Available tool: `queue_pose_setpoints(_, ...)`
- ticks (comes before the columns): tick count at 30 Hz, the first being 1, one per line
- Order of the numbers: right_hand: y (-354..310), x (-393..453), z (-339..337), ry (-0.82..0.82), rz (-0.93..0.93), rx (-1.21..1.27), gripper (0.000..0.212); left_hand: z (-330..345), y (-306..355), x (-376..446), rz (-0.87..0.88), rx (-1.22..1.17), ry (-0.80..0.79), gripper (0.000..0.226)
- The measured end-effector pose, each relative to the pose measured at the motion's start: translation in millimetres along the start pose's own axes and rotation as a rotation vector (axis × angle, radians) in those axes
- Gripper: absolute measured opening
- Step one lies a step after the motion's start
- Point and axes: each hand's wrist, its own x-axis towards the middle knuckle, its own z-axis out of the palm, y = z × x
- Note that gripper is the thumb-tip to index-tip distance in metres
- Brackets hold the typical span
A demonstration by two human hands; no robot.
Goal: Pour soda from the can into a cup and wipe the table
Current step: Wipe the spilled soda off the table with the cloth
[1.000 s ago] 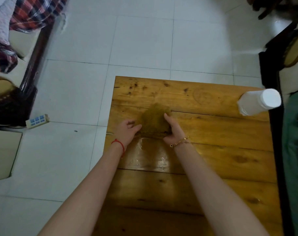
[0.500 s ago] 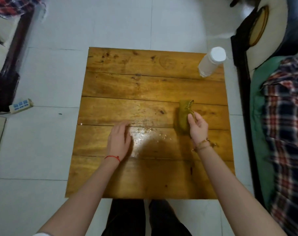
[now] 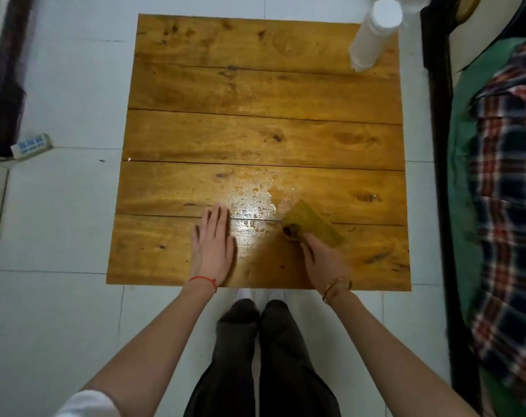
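Left hand: the left hand [image 3: 212, 251] lies flat on the square wooden plank table [image 3: 255, 85], palm down, fingers straight and close together, holding nothing, right at the left edge of the wet patch.
Right hand: the right hand [image 3: 323, 261] grips the near end of the olive-green ribbed cloth [image 3: 311, 225], fingers curled around its bunched end.
Cloth: it lies on the table near the front edge, slanting away from the hand, its far corner touching the spill.
Spill: a shiny puddle of liquid [image 3: 255, 206] sits between the two hands, across the two nearest planks.
Cup: the tall white plastic cup [image 3: 373, 34] stands at the far right corner, well apart from both hands.
Surroundings: a white power strip [image 3: 31, 145] lies on the pale tiled floor to the left; a plaid blanket [image 3: 508, 206] lies on the right.
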Motion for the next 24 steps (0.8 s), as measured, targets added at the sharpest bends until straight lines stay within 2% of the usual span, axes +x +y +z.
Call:
queue_pose_setpoints(3, 9, -12, 26, -0.024, -0.069, -0.108, 0.037, 7, -2, 4, -0.004, 0.001, 0.010, 0.062)
queue_pose_setpoints(7, 13, -8, 37, 0.118, -0.165, -0.235, 0.048, 14, -8, 14, -0.001, 0.019, 0.052, 0.062)
queue_pose_setpoints(13, 31, 17, 54, -0.029, -0.163, -0.458, 0.063, 21, -17, 33, 0.002, 0.038, 0.125, 0.062)
queue_pose_setpoints(17, 39, 37, 53, 0.028, -0.102, -0.476, 0.066, 22, -25, 47, 0.000, 0.064, 0.144, 0.062)
queue_pose_setpoints(21, 13, 78, 54, 0.108, -0.007, -0.430, 0.067, 20, -31, 58, 0.011, 0.079, 0.154, 0.059)
queue_pose_setpoints(24, -15, 87, 68, 0.080, -0.066, -0.434, 0.070, 19, -38, 64, -0.001, 0.087, 0.146, 0.058)
